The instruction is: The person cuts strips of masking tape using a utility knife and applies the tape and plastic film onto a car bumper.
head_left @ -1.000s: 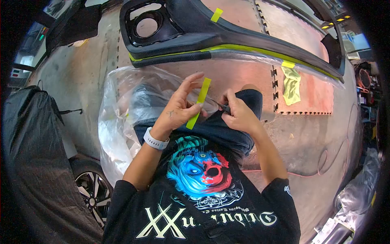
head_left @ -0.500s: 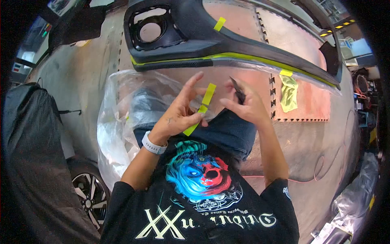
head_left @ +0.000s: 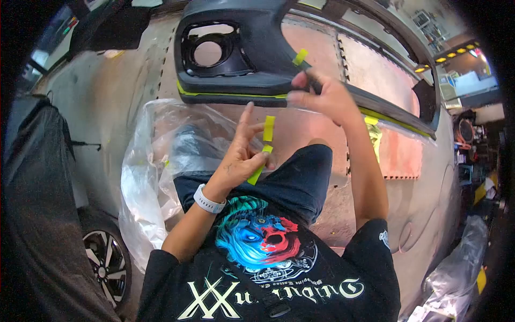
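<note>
My left hand has two short pieces of yellow-green tape on its fingers, the lower one pinched under the thumb and the upper one at a fingertip; the index finger points up. My right hand, slightly blurred, is closed around a dark, slim blade-like tool in front of the black bumper. Yellow-green tape runs along the bumper's lower edge, and a short piece sticks to its upper edge.
Clear plastic sheeting drapes over my leg at the left. Beyond it are a dark cover and a car wheel. Interlocking floor mats lie under the bumper. Wrapped plastic is at the lower right.
The single tape strip is now in two pieces on my left fingers. My right hand has moved away from it, up and forward to the bumper, with the tool. The view has shifted slightly.
</note>
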The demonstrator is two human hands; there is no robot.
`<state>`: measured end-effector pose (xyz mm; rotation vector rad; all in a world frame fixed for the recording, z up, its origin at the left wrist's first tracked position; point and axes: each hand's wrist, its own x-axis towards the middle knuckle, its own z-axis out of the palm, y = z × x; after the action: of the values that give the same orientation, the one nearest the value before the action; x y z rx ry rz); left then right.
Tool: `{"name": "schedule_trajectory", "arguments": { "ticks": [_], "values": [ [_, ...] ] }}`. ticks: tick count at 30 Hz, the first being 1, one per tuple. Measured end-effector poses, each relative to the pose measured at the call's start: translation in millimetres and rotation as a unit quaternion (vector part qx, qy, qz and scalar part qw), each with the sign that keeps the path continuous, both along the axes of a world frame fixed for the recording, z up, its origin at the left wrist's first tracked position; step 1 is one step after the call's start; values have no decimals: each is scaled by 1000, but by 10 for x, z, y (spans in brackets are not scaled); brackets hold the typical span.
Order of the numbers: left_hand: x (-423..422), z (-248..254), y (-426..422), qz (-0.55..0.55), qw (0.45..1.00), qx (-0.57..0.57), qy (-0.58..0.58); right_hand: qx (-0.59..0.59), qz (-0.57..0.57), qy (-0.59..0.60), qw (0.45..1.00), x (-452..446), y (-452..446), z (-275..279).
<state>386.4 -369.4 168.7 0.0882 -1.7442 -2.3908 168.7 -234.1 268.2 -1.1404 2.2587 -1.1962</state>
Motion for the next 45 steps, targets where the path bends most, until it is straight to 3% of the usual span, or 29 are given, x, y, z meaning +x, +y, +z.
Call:
{"name": "schedule_trajectory", "arguments": {
  "ticks": [1, 3, 8, 10, 11, 13, 14, 16, 20, 24, 29, 30, 32, 33, 35, 38, 39, 41, 42, 44, 45],
  "values": [
    [16, 35, -12, 10, 1000, 4, -1, 4, 10, -1, 1000, 72, -39, -83],
    [-19, 122, -16, -18, 1000, 14, 13, 16, 137, 87, 987, 232, -94, -196],
    [-78, 132, -25, -28, 999, 23, 37, 23, 141, 74, 987, 178, -64, -237],
    [-47, 132, -6, -13, 998, 53, 13, -75, 34, 16, 996, 103, -20, -168],
    [-25, 73, -6, -13, 998, 55, 16, -73, 34, 18, 997, 18, 17, -63],
    [17, -79, -37, 36, 998, 43, -25, 17, -128, 10, 992, -232, 56, 183],
    [53, -96, -41, 33, 998, 43, -23, 16, -131, 13, 991, -321, 36, 205],
    [137, -94, -31, 10, 998, 46, -35, 84, -120, 129, 981, -511, -29, 234],
    [225, -80, -43, 11, 997, 57, -42, 114, -59, 143, 981, -1105, -149, -197],
    [298, -110, -106, 24, 998, 51, -34, 182, -75, 133, 971, -1058, -248, -173],
    [314, -130, -114, 22, 998, 57, -33, 201, -70, 266, 940, -986, -210, -150],
    [301, -131, -108, 18, 999, 49, -15, 202, -71, 265, 940, -955, -189, -190],
    [266, -117, -94, 15, 999, 43, 0, 60, -166, 370, 912, -858, -143, -325],
    [244, -66, -91, 19, 999, 33, 12, 62, -163, 366, 914, -740, -115, -306],
    [212, -5, -80, 26, 999, 23, 16, 33, -171, 251, 952, -379, -28, -217],
    [155, 97, -52, 44, 997, -7, 58, 25, -85, 2, 996, 343, 45, -256],
    [135, 110, -41, 39, 998, -8, 56, 24, -90, -1, 996, 532, 51, -297],
    [78, 119, 3, 49, 994, -42, 83, 19, -43, -170, 984, 778, 61, -365],
    [69, 122, 20, 43, 995, -44, 81, 17, -48, -172, 984, 813, 64, -433],
    [65, 124, 22, 44, 989, -109, 88, -120, -10, -363, 924, 836, 92, -643],
    [71, 120, 38, 41, 989, -112, 86, -124, -11, -364, 923, 811, 126, -730]
  ]
}}
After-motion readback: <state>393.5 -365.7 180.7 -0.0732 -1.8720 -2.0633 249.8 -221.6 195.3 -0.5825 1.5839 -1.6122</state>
